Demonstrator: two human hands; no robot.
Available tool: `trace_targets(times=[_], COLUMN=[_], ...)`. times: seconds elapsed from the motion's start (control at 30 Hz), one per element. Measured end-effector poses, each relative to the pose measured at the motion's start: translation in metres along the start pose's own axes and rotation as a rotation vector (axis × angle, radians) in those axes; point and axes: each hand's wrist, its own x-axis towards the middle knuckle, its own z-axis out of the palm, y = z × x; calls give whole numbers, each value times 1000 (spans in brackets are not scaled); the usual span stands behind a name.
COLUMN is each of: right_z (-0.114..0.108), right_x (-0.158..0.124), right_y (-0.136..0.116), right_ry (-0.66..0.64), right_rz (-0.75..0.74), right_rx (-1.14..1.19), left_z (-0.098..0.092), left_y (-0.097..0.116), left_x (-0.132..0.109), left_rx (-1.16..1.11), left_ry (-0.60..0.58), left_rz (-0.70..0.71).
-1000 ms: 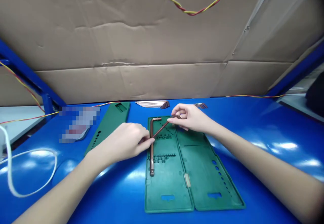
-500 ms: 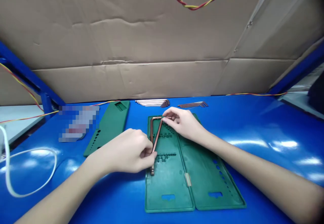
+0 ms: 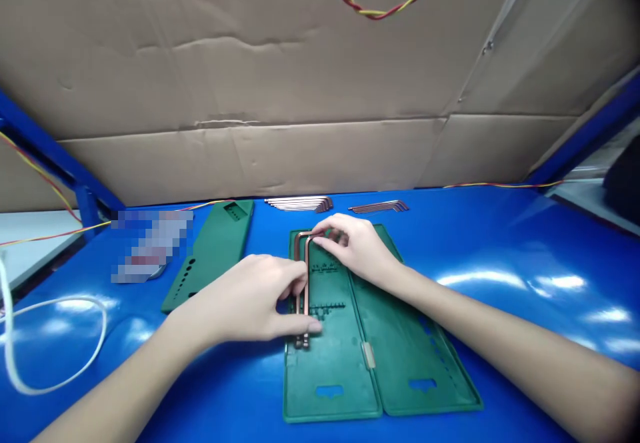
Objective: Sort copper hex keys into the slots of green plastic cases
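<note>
A green plastic case (image 3: pixel 333 363) lies open in front of me, with small clips moulded inside its left half. Two copper-coloured L-shaped hex keys lie side by side along that half's left edge. My right hand (image 3: pixel 353 246) pinches the short bent end of the inner hex key (image 3: pixel 307 253) at the far end. The outer hex key (image 3: pixel 297 249) is just left of it. Over the lower part of both long shafts is my left hand (image 3: pixel 260 296), its thumb stretched out and apart from the bent fingers, which partly hide the shafts.
A green perforated holder (image 3: pixel 215 249) lies to the left beside a blurred-out item (image 3: pixel 153 246). Behind the case are a row of several hex keys (image 3: pixel 300 203) and a smaller group of hex keys (image 3: pixel 380 207). A white cable (image 3: pixel 15 363) loops at the left; cardboard (image 3: pixel 320 156) stands behind.
The inner hex key has swung from a slant to parallel with the outer one. My left thumb has spread away from the fingers, and my right hand has moved slightly left.
</note>
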Motion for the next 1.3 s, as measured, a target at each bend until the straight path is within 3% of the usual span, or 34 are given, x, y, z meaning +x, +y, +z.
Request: trace_targets(times=[0.33,0.67,0.87,1.3], right_z=[2,4,6,1], right_x=[-1,0,-3,-1], right_y=[7,12,13,10], right_ry=[-29,-20,-83,-225], right_rz=[-39,-58,-169,-221], right_rx=[-83,-125,-154,-370], left_z=[5,14,12,4], left_y=[-5,-7,-9,-6], left_x=[-2,-5,-2,6], left_rx=[112,201,145,199], left_ry=[41,-10,-61,-156], left_rz=[-119,-165,-181,-197])
